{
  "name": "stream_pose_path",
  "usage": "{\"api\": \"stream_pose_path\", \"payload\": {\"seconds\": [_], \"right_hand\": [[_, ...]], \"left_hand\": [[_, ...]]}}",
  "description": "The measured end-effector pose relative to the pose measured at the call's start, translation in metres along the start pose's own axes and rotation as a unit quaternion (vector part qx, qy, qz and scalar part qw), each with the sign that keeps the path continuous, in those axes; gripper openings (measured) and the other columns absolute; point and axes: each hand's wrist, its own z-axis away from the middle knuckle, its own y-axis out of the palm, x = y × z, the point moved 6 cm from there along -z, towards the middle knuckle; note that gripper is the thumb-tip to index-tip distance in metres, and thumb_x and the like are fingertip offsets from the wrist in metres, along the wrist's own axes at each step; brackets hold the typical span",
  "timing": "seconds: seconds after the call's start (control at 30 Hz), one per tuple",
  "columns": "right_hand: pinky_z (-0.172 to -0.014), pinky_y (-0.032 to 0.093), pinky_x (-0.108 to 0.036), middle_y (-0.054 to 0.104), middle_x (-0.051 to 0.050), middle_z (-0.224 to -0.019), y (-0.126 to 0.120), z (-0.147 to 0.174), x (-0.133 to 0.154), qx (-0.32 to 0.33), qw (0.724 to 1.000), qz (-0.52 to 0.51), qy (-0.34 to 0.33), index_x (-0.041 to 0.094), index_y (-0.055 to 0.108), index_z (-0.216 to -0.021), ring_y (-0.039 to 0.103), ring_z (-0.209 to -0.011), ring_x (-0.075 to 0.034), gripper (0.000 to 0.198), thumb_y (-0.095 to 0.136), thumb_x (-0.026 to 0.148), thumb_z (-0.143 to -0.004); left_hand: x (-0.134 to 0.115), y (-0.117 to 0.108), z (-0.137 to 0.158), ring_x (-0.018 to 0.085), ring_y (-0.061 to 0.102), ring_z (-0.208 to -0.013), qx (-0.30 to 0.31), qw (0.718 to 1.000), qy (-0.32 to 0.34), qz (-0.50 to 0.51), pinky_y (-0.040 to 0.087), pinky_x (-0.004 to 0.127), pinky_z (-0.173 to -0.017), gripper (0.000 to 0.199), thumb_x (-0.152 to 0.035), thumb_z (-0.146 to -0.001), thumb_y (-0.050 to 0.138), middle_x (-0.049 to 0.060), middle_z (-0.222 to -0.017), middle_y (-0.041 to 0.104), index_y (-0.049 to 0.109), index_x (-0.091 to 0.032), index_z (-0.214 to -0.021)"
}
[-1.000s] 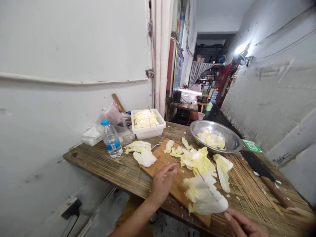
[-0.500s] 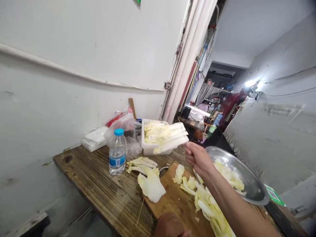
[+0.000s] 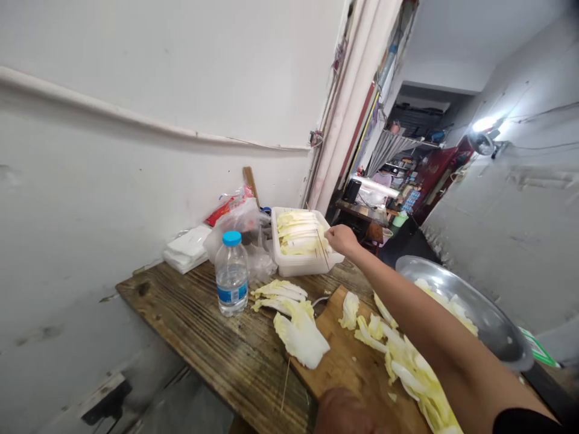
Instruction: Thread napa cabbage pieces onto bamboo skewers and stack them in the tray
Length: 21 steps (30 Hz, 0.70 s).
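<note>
My right hand (image 3: 341,239) reaches to the right side of a white plastic tub (image 3: 305,265), its fingers pinched at the end of a skewer of Chinese cabbage (image 3: 301,232) lying inside. Thin wooden sticks poke out there. At the bottom edge, a blurred rounded part of my left hand (image 3: 344,413) shows over the wooden cutting board (image 3: 328,355); its fingers are not visible. Cut cabbage pieces (image 3: 411,361) lie along the board's right side. A broad cabbage leaf (image 3: 303,337) overlaps its left edge, beside more cabbage strips (image 3: 279,292).
A water bottle with a blue cap (image 3: 232,274) stands left of the leaves. Behind it are plastic bags (image 3: 239,226) and a white packet (image 3: 187,246). A metal bowl (image 3: 493,319) with cabbage sits at the right. The wooden table (image 3: 194,319) meets a white wall.
My right hand has carried the skewered cabbage away from me and down into the white tub. The view has shifted slightly, moving the table things to the right in the picture.
</note>
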Motion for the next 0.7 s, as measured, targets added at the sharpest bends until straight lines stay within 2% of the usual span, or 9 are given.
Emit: {"api": "stream_pose_path", "payload": {"seconds": [0.1,0.2,0.27,0.33,0.43,0.53,0.6,0.7], "right_hand": [[-0.076,0.048,-0.035,0.063,-0.004,-0.097,-0.038,0.049,-0.029,-0.033,0.997,0.073,-0.017,0.014,0.062,-0.096,0.060,-0.086,-0.017,0.022,0.055,0.034,-0.087],[-0.068,0.043,-0.026,0.066,0.000,-0.074,-0.090,0.120,-0.074,-0.085,0.987,0.134,0.014,0.015,0.067,-0.077,0.060,-0.075,-0.015,0.029,0.051,0.036,-0.087],[-0.064,0.041,-0.024,0.067,0.000,-0.072,-0.132,0.175,-0.112,-0.141,0.972,0.177,0.070,0.014,0.068,-0.079,0.060,-0.071,-0.015,0.037,0.041,0.037,-0.090],[-0.064,0.042,-0.025,0.067,-0.003,-0.079,-0.176,0.232,-0.154,-0.200,0.943,0.222,0.145,0.013,0.067,-0.092,0.061,-0.073,-0.015,0.043,0.030,0.035,-0.095],[-0.069,0.047,-0.029,0.066,-0.005,-0.087,-0.220,0.315,-0.215,-0.230,0.897,0.279,0.255,0.012,0.062,-0.100,0.062,-0.078,-0.016,0.036,0.035,0.034,-0.095],[-0.075,0.050,-0.035,0.062,-0.005,-0.100,-0.223,0.379,-0.271,-0.185,0.871,0.301,0.341,0.016,0.059,-0.102,0.061,-0.084,-0.016,0.024,0.051,0.035,-0.090],[-0.076,0.051,-0.037,0.060,-0.006,-0.106,-0.207,0.407,-0.299,-0.142,0.864,0.298,0.380,0.016,0.057,-0.108,0.060,-0.088,-0.017,0.026,0.053,0.033,-0.089],[-0.077,0.051,-0.038,0.059,-0.007,-0.109,-0.176,0.427,-0.327,-0.089,0.861,0.282,0.413,0.015,0.055,-0.111,0.060,-0.091,-0.018,0.028,0.054,0.032,-0.089]], "left_hand": [[-0.019,0.008,0.004,0.023,0.061,-0.062,0.093,0.987,0.054,-0.117,0.040,0.037,-0.057,0.026,-0.035,-0.082,0.052,0.007,-0.062,0.066,0.066,-0.026,-0.062],[-0.030,0.004,0.005,0.021,0.057,-0.061,0.112,0.978,0.046,-0.169,0.038,0.035,-0.058,0.034,-0.034,-0.087,0.043,0.007,-0.060,0.063,0.061,-0.024,-0.060],[-0.035,0.000,0.005,0.018,0.055,-0.060,0.103,0.973,0.061,-0.195,0.037,0.032,-0.059,0.036,-0.029,-0.089,0.040,0.006,-0.058,0.059,0.057,-0.022,-0.058],[-0.037,-0.001,0.005,0.016,0.052,-0.059,0.096,0.966,0.086,-0.222,0.036,0.029,-0.059,0.036,-0.029,-0.089,0.041,0.003,-0.056,0.056,0.053,-0.020,-0.056],[-0.039,-0.001,0.006,0.013,0.048,-0.054,0.082,0.956,0.137,-0.246,0.034,0.026,-0.057,0.036,-0.030,-0.088,0.045,0.000,-0.052,0.050,0.049,-0.020,-0.054],[-0.042,-0.001,0.008,0.012,0.044,-0.050,0.055,0.950,0.180,-0.250,0.032,0.025,-0.055,0.037,-0.030,-0.087,0.048,-0.002,-0.050,0.046,0.046,-0.019,-0.052],[-0.045,-0.001,0.009,0.012,0.043,-0.049,0.046,0.946,0.197,-0.253,0.031,0.025,-0.054,0.037,-0.029,-0.086,0.049,-0.003,-0.049,0.043,0.044,-0.019,-0.051],[-0.047,0.001,0.010,0.011,0.042,-0.049,0.053,0.940,0.202,-0.269,0.031,0.025,-0.055,0.037,-0.028,-0.086,0.050,-0.003,-0.049,0.042,0.043,-0.018,-0.051]]}}
